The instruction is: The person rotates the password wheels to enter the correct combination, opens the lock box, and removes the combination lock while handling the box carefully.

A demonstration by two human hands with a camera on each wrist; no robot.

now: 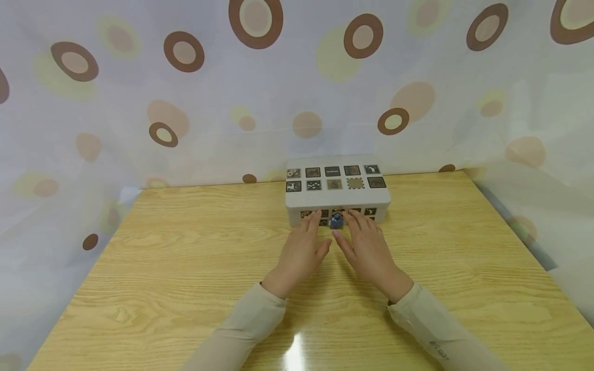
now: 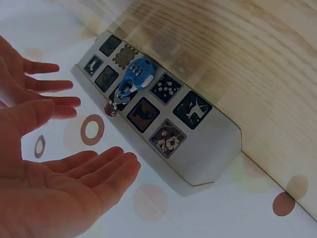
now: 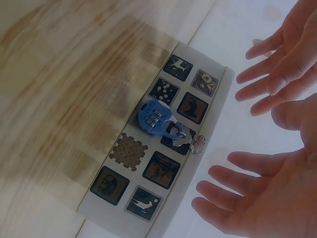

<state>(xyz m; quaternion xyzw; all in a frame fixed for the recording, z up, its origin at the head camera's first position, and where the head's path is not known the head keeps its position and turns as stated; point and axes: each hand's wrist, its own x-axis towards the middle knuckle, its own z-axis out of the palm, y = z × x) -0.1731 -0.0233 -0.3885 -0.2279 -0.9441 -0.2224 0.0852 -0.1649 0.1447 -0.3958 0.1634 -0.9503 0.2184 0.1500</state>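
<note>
A white box [image 1: 320, 198] with dark picture stickers stands on the wooden table. On its front hangs a small blue combination padlock [image 3: 154, 118], its shackle through the metal clasp [image 3: 197, 145]. Number dials show on the padlock's face. My left hand [image 1: 299, 252] reaches toward the front of the box, left of the padlock, with fingers extended. On the padlock's other side, my right hand [image 1: 371, 252] also has its fingers stretched out and spread. Both wrist views show the hands apart from the padlock, holding nothing.
The wooden table [image 1: 185, 268] extends to both sides of the box. Close behind it hangs a pale curtain [image 1: 278, 93] with brown and yellow circles, which also runs along the left and right sides.
</note>
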